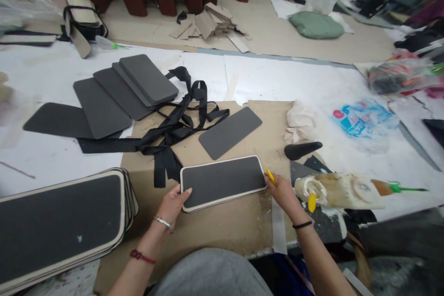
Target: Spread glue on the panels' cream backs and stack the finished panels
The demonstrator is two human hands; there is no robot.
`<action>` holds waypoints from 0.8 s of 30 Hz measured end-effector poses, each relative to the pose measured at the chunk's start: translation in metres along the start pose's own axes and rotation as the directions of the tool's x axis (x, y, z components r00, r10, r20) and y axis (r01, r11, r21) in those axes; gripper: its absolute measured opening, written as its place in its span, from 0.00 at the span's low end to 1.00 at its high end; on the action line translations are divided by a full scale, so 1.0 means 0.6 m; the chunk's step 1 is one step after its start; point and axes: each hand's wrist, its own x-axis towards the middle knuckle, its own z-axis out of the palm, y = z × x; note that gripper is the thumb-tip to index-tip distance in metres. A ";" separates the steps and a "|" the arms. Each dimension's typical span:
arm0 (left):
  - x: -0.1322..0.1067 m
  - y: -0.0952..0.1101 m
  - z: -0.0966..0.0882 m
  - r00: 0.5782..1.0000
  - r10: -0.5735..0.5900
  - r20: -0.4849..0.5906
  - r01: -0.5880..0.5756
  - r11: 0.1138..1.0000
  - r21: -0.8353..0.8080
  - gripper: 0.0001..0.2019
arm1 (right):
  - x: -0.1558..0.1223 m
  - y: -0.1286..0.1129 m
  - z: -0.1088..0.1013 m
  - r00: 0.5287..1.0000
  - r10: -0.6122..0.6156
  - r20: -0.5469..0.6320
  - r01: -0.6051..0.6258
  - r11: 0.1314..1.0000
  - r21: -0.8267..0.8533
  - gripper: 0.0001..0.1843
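A dark grey rectangular panel with a cream border [224,182] lies slightly tilted between my hands. My left hand [175,201] grips its left end, thumb on top and fingers partly hidden. At the right end, my right hand [281,190] is closed around a small yellow stick-like tool [270,176] and touches the panel's edge. Just behind lies a plain dark grey board [231,132]. Tangled black fabric strips [183,120] spread to its left. Right of my right hand are a glue-smeared cream bottle [342,189] and a second yellow piece [312,202].
A stack of larger bordered panels [65,222] stands at the left. Several grey boards [114,95] fan out behind it. A black curved object [303,149], crumpled cloth [301,122] and a printed plastic bag [366,120] lie right. Cardboard scraps [211,23] are piled at the back.
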 end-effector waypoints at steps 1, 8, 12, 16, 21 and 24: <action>0.000 -0.001 -0.003 1.000 -0.022 -0.014 0.021 1.000 -0.003 0.25 | -0.002 0.001 0.000 1.000 -0.006 -0.004 0.006 1.000 0.026 0.18; -0.028 -0.012 -0.035 0.970 -0.171 -0.173 0.161 0.984 -0.071 0.07 | -0.018 -0.012 -0.002 0.998 0.055 0.010 -0.056 0.985 0.162 0.17; -0.044 -0.019 -0.048 0.962 -0.196 -0.192 0.179 0.979 -0.101 0.07 | -0.017 -0.033 -0.002 0.985 0.156 0.081 -0.171 0.955 0.243 0.14; -0.051 -0.023 -0.056 0.959 -0.202 -0.198 0.181 0.976 -0.119 0.08 | -0.014 -0.053 -0.002 0.966 0.190 0.176 -0.246 0.887 0.392 0.16; -0.049 -0.033 -0.069 0.971 -0.183 -0.155 0.169 0.980 -0.101 0.08 | -0.018 -0.059 0.002 0.956 0.097 0.276 -0.242 0.793 0.559 0.20; -0.042 -0.043 -0.078 0.982 -0.146 -0.117 0.138 0.988 -0.074 0.13 | -0.021 -0.055 0.010 0.943 0.100 0.318 -0.285 0.736 0.614 0.23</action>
